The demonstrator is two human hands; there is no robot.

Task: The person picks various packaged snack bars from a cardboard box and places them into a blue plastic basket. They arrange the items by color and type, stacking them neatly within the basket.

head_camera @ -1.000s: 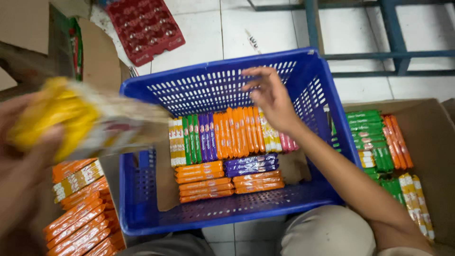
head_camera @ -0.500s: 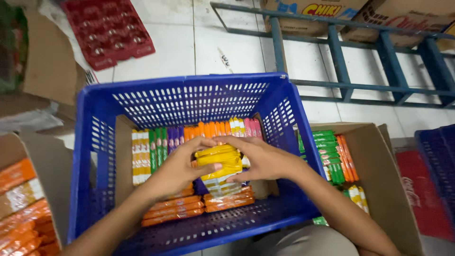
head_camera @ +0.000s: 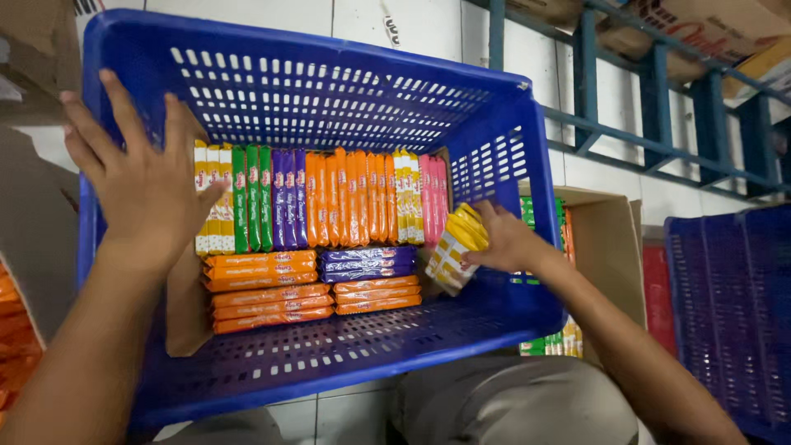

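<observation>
— What couldn't be made out in the head view?

— The left hand [head_camera: 140, 185] covered the left ends of the yellow-and-white packs [head_camera: 212, 198], and its forearm hid the crate's left wall. The right hand [head_camera: 507, 241] wrapped the far side of the yellow bundle [head_camera: 456, 249], so its count was unclear.

— And the edges?

— The blue crate [head_camera: 329, 82] was cut at its near-left corner by the bottom edge. The second crate [head_camera: 733, 313] ran off the right edge. The orange packs [head_camera: 12, 330] at the left showed only a sliver.

— The cardboard box [head_camera: 606, 247]?

— Mostly behind the crate wall and forearm; its packs [head_camera: 554, 339] barely peeked out. Print on every wrapper was too small to read.
</observation>
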